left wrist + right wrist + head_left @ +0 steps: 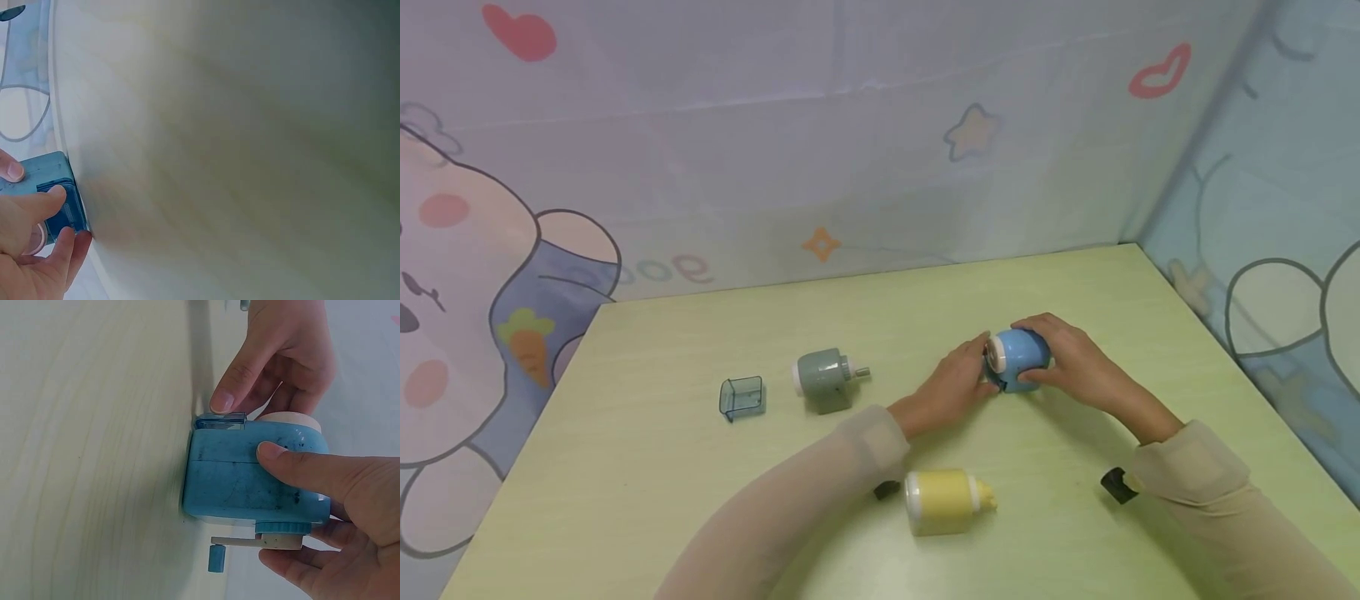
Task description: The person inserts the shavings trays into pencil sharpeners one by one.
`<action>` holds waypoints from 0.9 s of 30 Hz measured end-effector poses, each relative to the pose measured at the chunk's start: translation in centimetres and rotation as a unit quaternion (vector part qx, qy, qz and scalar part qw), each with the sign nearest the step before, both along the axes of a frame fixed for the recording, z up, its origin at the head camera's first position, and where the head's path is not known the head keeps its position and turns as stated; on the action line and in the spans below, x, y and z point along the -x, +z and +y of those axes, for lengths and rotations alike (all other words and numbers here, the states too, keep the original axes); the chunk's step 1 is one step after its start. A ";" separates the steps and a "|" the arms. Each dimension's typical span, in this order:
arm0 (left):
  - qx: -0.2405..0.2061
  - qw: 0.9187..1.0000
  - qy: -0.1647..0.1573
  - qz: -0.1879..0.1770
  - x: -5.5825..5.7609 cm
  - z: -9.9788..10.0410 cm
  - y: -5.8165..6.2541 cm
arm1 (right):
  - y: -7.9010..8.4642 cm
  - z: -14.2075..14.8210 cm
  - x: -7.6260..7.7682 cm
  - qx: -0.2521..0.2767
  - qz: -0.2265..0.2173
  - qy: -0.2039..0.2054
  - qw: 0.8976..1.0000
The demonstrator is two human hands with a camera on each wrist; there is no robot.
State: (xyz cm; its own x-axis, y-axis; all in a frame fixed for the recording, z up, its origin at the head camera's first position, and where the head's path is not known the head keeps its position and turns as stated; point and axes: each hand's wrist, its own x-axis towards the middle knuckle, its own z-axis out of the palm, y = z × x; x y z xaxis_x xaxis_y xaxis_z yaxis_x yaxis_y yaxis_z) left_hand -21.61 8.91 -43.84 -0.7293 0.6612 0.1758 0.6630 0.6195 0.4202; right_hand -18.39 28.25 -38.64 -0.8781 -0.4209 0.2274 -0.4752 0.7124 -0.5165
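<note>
A blue crank pencil sharpener (1024,354) stands on the table, right of the middle. My right hand (1072,364) grips its body from the right, thumb on the near side, as the right wrist view shows; its crank handle (234,542) is on that side. At the opposite end, my left hand (951,385) pinches the clear blue shavings drawer (220,422) between thumb and fingers. This drawer (67,209) appears seated in the sharpener's body, though the fingers cover part of it.
A grey-green pencil sharpener (822,375) stands left of my left hand, with a loose clear drawer (742,397) beside it. A yellow sharpener (942,502) lies nearer, between the forearms. Black pieces (1118,485) show by both sleeves. Printed cloth (880,150) hangs behind the table.
</note>
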 end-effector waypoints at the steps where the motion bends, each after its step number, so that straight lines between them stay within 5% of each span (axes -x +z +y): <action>1: 0.001 1.000 -0.001 0.002 0.0 0.0 0.0 | 0.0 0.0 0.0 -0.001 0.000 0.000 1.000; 27: -0.022 0.999 0.011 -0.034 -0.1 0.7 0.2 | -0.2 0.1 -0.2 0.007 0.011 0.004 1.000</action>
State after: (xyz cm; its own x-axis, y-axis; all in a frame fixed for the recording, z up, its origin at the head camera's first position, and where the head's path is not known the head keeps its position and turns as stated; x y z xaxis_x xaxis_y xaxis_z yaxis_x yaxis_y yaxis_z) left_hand -21.52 9.62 -43.61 -0.7542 0.6382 0.1547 0.6194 0.6129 0.4906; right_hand -18.21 28.39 -38.84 -0.8691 -0.4249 0.2534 -0.4930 0.7006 -0.5159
